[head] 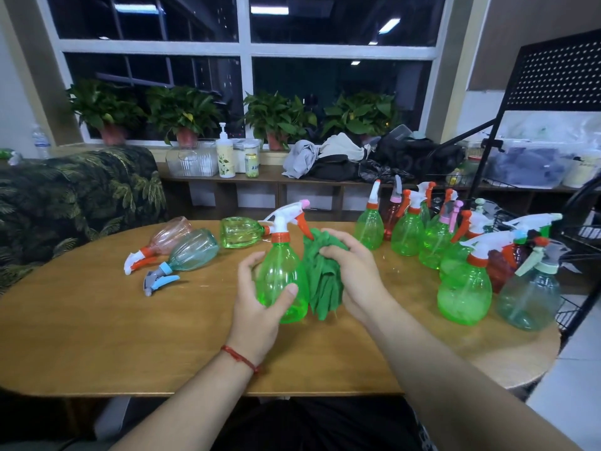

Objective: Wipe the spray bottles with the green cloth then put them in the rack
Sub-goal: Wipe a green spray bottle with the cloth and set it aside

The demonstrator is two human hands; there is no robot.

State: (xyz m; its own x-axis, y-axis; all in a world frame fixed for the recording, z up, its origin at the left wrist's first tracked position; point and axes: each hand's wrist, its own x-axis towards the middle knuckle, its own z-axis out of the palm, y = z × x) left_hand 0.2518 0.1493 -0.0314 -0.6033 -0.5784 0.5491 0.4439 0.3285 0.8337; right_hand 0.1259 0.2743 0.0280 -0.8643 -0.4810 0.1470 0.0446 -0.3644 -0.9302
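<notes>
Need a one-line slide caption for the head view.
Left hand holds green spray bottle while right hand grips green cloth beside it.

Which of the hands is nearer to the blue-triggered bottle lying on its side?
Left. The left hand, holding a green bottle, sits just right of the lying bottle; the right hand, gripping the cloth, is farther right.

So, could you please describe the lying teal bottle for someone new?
Start at the wooden table and look to its left part, where three bottles lie on their sides. It is the teal bottle, the only one with a blue trigger.
</notes>
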